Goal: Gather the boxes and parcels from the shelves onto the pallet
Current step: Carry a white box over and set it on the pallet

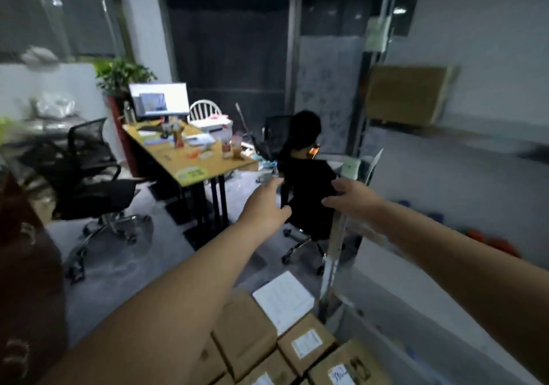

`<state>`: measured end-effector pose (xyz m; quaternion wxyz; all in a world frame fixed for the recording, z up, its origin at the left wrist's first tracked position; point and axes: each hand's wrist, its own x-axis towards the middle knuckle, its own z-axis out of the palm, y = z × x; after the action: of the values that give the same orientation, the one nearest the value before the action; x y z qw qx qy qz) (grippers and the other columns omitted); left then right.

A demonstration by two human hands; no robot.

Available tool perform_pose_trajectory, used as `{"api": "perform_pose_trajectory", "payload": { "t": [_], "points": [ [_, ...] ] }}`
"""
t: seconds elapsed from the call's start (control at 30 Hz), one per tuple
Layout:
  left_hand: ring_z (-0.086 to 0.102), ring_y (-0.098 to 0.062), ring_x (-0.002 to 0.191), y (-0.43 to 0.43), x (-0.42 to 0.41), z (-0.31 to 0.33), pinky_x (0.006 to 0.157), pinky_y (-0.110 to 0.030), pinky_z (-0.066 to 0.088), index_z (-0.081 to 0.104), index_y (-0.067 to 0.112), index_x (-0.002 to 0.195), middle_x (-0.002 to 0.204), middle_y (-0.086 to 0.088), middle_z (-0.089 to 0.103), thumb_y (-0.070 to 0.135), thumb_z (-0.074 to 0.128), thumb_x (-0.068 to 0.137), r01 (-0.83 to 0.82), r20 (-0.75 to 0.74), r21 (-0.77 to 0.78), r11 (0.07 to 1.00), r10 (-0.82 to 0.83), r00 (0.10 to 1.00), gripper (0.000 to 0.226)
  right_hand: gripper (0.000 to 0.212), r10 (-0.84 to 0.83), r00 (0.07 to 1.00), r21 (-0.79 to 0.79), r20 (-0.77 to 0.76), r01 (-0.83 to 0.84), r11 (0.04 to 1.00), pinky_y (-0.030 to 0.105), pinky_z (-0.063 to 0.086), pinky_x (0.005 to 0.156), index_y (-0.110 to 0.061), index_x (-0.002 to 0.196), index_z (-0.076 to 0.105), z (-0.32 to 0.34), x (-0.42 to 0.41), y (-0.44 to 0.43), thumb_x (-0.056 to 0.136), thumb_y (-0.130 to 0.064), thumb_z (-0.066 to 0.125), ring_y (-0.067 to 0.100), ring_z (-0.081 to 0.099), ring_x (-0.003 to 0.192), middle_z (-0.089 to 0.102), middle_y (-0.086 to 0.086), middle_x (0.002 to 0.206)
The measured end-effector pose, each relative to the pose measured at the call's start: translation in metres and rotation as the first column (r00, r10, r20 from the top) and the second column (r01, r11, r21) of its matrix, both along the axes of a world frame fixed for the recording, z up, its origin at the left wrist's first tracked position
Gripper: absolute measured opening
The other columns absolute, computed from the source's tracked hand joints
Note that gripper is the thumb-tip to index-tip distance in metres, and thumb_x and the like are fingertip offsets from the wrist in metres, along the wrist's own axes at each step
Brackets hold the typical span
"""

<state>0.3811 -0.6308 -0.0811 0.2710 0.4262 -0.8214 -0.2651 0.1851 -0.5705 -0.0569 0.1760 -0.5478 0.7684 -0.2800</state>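
Brown cardboard marks the thing to fetch: a wide, flat brown cardboard box (407,95) sits on an upper level of the grey metal shelving (445,132) at the upper right of the frame, its long side running left to right along the shelf; it is too blurred to read any label; at the lower centre and lower right, a cluster of brown cardboard parcels with white labels (246,325) lies packed side by side, with a white sheet of paper (282,298) resting on top; they probably sit on the pallet, though the pallet itself is hidden beneath them; both bare arms reach forward across the middle of the frame; the left hand (267,206) has its fingers stretched ahead and holds nothing; the right hand (353,197) is empty too, fingers drooping loosely, near the pale shelf upright (335,251); the shelved box lies above and to the right of both hands, well apart from them, and the right hand is the nearer, so the reach likely has to swing up and rightward with the right hand leading; farther out, left of centre, stand a wooden desk (190,162) with a lit monitor (160,99) and a black mesh office chair (89,182); a seated person in black (309,176) is just beyond the hands.
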Motion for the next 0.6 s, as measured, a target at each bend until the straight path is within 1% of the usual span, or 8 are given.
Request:
{"api": "perform_pose_trajectory", "payload": {
  "t": [0.1, 0.2, 0.23, 0.33, 0.43, 0.5, 0.57, 0.6],
  "points": [
    [0.033, -0.023, 0.14, 0.014, -0.021, 0.051, 0.112, -0.035, 0.032, 0.031, 0.018, 0.149, 0.155, -0.003, 0.031, 0.02, 0.061, 0.091, 0.087, -0.008, -0.095, 0.992, -0.088, 0.996, 0.065, 0.069, -0.066, 0.995, -0.009, -0.069, 0.066, 0.998, 0.022, 0.034, 0.088, -0.011, 0.145, 0.039, 0.05, -0.009, 0.032, 0.087, -0.037, 0.068, 0.026, 0.047, 0.13, 0.046, 0.009, 0.145],
    [0.033, -0.023, 0.14, 0.028, -0.037, 0.079, 0.111, -0.034, 0.032, 0.033, 0.017, 0.147, 0.154, -0.005, 0.032, 0.02, 0.062, 0.09, 0.191, 0.023, -0.172, 0.966, -0.189, 0.982, 0.064, 0.061, -0.18, 0.975, -0.068, -0.131, 0.172, 0.983, 0.034, 0.042, 0.098, -0.011, 0.139, 0.045, 0.083, -0.012, 0.066, 0.088, -0.036, 0.067, 0.028, 0.051, 0.125, 0.05, 0.01, 0.141],
    [0.031, -0.022, 0.141, 0.033, -0.041, 0.083, 0.112, -0.032, 0.03, 0.032, 0.017, 0.147, 0.155, -0.004, 0.03, 0.021, 0.062, 0.09, 0.232, 0.032, -0.186, 0.955, -0.23, 0.973, 0.064, 0.059, -0.218, 0.966, -0.084, -0.138, 0.208, 0.975, 0.035, 0.042, 0.1, -0.012, 0.139, 0.046, 0.089, -0.012, 0.08, 0.089, -0.034, 0.066, 0.027, 0.051, 0.125, 0.05, 0.008, 0.142],
    [0.028, -0.019, 0.142, 0.048, -0.053, 0.084, 0.112, -0.03, 0.026, 0.03, 0.018, 0.149, 0.157, -0.001, 0.027, 0.022, 0.062, 0.09, 0.34, 0.034, -0.207, 0.918, -0.34, 0.94, 0.067, 0.061, -0.337, 0.93, -0.113, -0.148, 0.323, 0.94, 0.028, 0.037, 0.101, -0.018, 0.145, 0.039, 0.088, -0.01, 0.124, 0.09, -0.03, 0.064, 0.02, 0.045, 0.131, 0.043, 0.002, 0.147],
    [0.027, -0.019, 0.143, 0.066, -0.061, 0.076, 0.114, -0.03, 0.026, 0.028, 0.019, 0.15, 0.157, -0.002, 0.025, 0.021, 0.062, 0.091, 0.447, 0.043, -0.172, 0.878, -0.447, 0.894, 0.068, 0.059, -0.427, 0.885, -0.098, -0.184, 0.416, 0.904, 0.03, 0.038, 0.107, -0.018, 0.145, 0.039, 0.08, -0.003, 0.171, 0.091, -0.024, 0.063, 0.02, 0.044, 0.131, 0.043, 0.002, 0.148],
    [0.023, -0.019, 0.144, 0.082, -0.07, 0.073, 0.116, -0.032, 0.026, 0.025, 0.017, 0.151, 0.159, -0.001, 0.021, 0.02, 0.061, 0.091, 0.51, 0.079, -0.135, 0.849, -0.504, 0.86, 0.069, 0.058, -0.515, 0.844, -0.13, -0.153, 0.499, 0.857, 0.032, 0.046, 0.1, -0.02, 0.144, 0.04, 0.08, 0.0, 0.203, 0.091, -0.024, 0.063, 0.02, 0.048, 0.127, 0.043, 0.002, 0.147],
    [0.021, -0.019, 0.145, 0.105, -0.085, 0.077, 0.116, -0.033, 0.024, 0.022, 0.016, 0.152, 0.16, -0.001, 0.017, 0.021, 0.061, 0.092, 0.571, 0.109, -0.132, 0.81, -0.561, 0.821, 0.071, 0.059, -0.593, 0.795, -0.149, -0.129, 0.576, 0.804, 0.025, 0.051, 0.083, -0.021, 0.144, 0.04, 0.085, 0.002, 0.236, 0.09, -0.024, 0.064, 0.019, 0.053, 0.12, 0.044, 0.004, 0.144],
    [0.02, -0.019, 0.146, 0.12, -0.094, 0.08, 0.117, -0.034, 0.024, 0.022, 0.017, 0.152, 0.161, 0.0, 0.016, 0.021, 0.061, 0.092, 0.605, 0.11, -0.135, 0.785, -0.595, 0.796, 0.072, 0.058, -0.62, 0.774, -0.145, -0.132, 0.604, 0.784, 0.025, 0.052, 0.082, -0.019, 0.143, 0.041, 0.088, 0.002, 0.254, 0.09, -0.023, 0.065, 0.02, 0.054, 0.119, 0.046, 0.005, 0.142]
  ]
}}
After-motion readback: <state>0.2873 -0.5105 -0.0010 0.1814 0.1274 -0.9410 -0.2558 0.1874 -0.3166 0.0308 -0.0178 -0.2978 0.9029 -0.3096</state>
